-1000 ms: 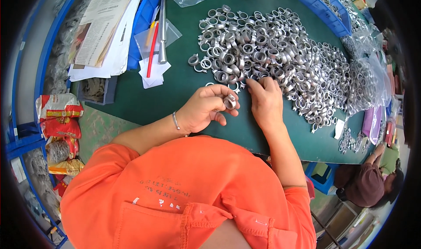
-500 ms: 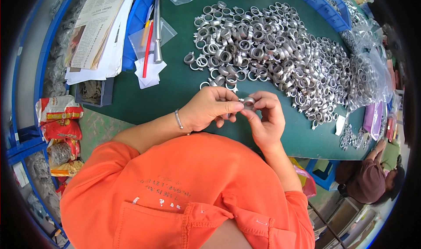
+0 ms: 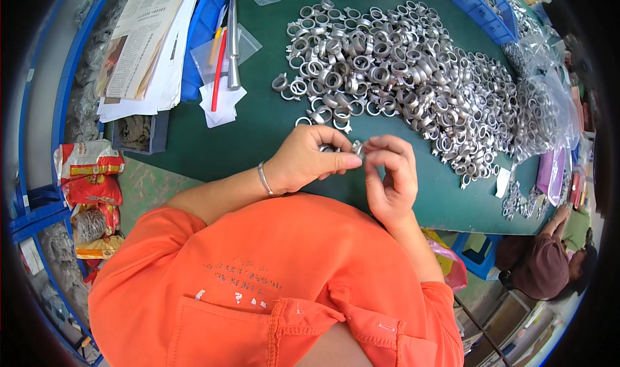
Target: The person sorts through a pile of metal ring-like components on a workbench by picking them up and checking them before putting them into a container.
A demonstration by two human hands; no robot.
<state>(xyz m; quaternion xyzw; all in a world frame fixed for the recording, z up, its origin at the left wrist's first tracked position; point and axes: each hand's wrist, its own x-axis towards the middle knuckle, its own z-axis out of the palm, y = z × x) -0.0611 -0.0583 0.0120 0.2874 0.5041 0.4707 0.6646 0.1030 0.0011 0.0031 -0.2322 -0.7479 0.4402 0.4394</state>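
Note:
My left hand (image 3: 309, 154) pinches a small grey metal ring (image 3: 357, 148) between thumb and forefinger, just short of the pile. More grey metal shows in the gap behind that thumb, mostly hidden by the fingers. Beside the ring's right edge is my right hand (image 3: 394, 179), its fingers bent and the thumb apart from them. The right fingertips are slightly blurred, and I see nothing held in them. Beyond both hands a large heap of similar metal rings (image 3: 394, 70), many with a small lug, spreads over the green tabletop (image 3: 226, 150).
Left of the heap lie a red pen (image 3: 219, 70), a tapered metal rod (image 3: 233, 50) and paper slips (image 3: 223, 102). Papers (image 3: 145, 50) lean on a blue bin (image 3: 201, 37). Another blue bin (image 3: 475, 8) and plastic bags (image 3: 546, 108) are on the right. A co-worker (image 3: 536, 263) sits beyond.
My right fingers have drawn slightly off the ring. The ring has shifted a little left and now sits at my left thumb and forefinger, turned to another angle.

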